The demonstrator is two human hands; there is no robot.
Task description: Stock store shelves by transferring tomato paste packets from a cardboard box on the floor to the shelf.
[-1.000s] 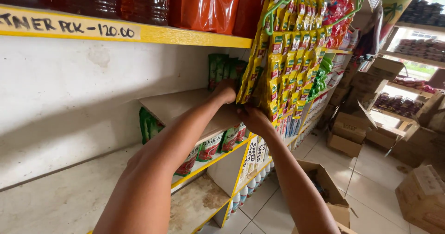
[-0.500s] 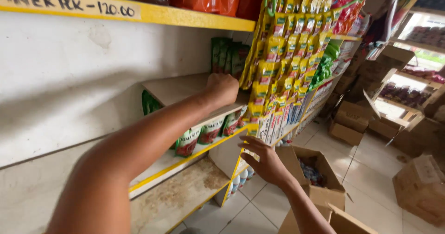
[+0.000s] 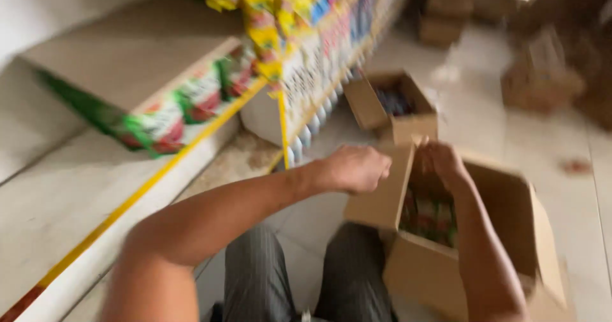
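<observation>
Flanking tiled floor [image 3: 472, 115]: yellow-edged shelf [image 3: 83, 194], cardboard boxes [image 3: 395, 108].

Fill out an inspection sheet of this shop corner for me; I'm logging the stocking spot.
Surface: pale tiled floor; picture blurred.
Job's things: open cardboard box in front of the person, red and green packets inside.
Clutter: second open box further off, more boxes across the floor.
Grippers: left hand loosely curled at the box's near flap; right hand over the box opening; neither visibly holding anything.
Cables: nothing seen.
Surroundings: yellow-edged shelf with red and green packs under a flat carton, hanging yellow sachet strips.
</observation>
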